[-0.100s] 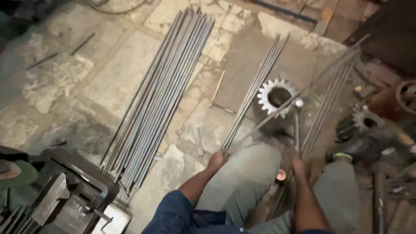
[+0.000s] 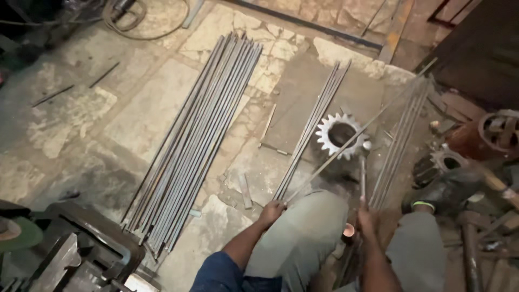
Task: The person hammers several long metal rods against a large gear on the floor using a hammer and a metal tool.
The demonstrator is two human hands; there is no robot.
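My left hand (image 2: pixel 272 211) grips the near end of a long thin steel rod (image 2: pixel 357 134) that slants up to the right across a toothed gear wheel (image 2: pixel 339 135) lying flat on the floor. My right hand (image 2: pixel 366 218) holds the handle of a small hammer (image 2: pixel 363 167), whose head rests beside the rod at the gear's right edge. A small bundle of rods (image 2: pixel 311 130) lies just left of the gear. My knees in grey trousers frame both hands.
A wide bundle of long rods (image 2: pixel 194 140) lies on the stone floor to the left. More rods (image 2: pixel 400 143) lie right of the gear. Gears and scrap metal (image 2: pixel 476 146) crowd the right. A dark metal frame (image 2: pixel 86 243) sits bottom left.
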